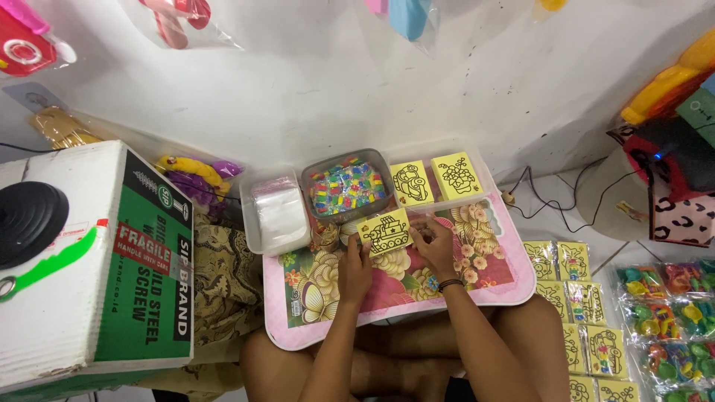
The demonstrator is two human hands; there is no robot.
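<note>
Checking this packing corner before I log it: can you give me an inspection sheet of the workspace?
Surface: pink flowered lap tray, partly covered.
Job's things: yellow picture card held over the tray; two more cards in a clear tray.
Clutter: grey tub of coloured bits, stack of clear bags, cardboard box, packed cards on the floor.
Grippers: left hand and right hand both grip the card.
Cables: black cable by the wall.
Surroundings: white wall, hanging toys.
</note>
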